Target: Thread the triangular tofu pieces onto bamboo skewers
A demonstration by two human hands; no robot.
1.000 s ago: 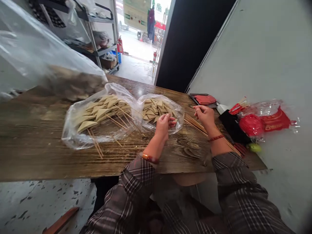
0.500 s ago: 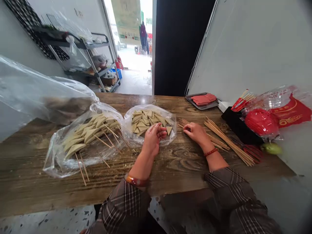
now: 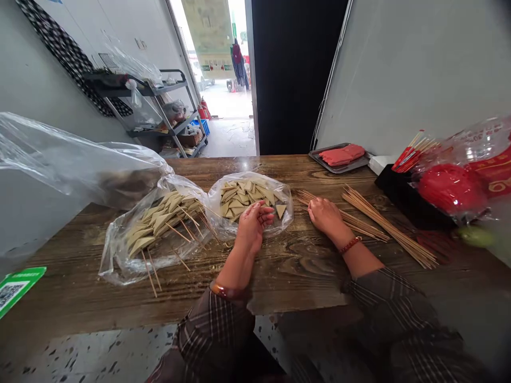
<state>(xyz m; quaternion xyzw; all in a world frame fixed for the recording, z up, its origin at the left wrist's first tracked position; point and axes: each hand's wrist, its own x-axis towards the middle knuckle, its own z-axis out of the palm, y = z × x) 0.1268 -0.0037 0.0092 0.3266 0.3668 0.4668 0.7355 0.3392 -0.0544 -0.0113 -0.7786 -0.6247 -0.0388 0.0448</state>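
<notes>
Two clear plastic bags of flat tan triangles lie side by side on the wooden surface (image 3: 307, 284). In the left bag (image 3: 114, 261), the layered triangles (image 3: 165, 214) have several thin sticks (image 3: 150, 274) jutting toward the near side; those pieces appear to be skewered already, though where each stick enters is too small to tell. The right bag (image 3: 289, 213) holds loose triangles (image 3: 241, 192) with no sticks showing, so a good share seems left, and the work looks only partway along. The left hand (image 3: 252, 221) is at this bag's near edge, its fingers loosely curled beside a single triangle (image 3: 281, 211); whether they pinch anything I cannot tell. The right hand (image 3: 324, 214) rests over a spread of unused sticks (image 3: 364, 227), its fingertips hidden, so a grasp cannot be confirmed. A second bunch of sticks (image 3: 391, 227) lies farther right, untouched.
</notes>
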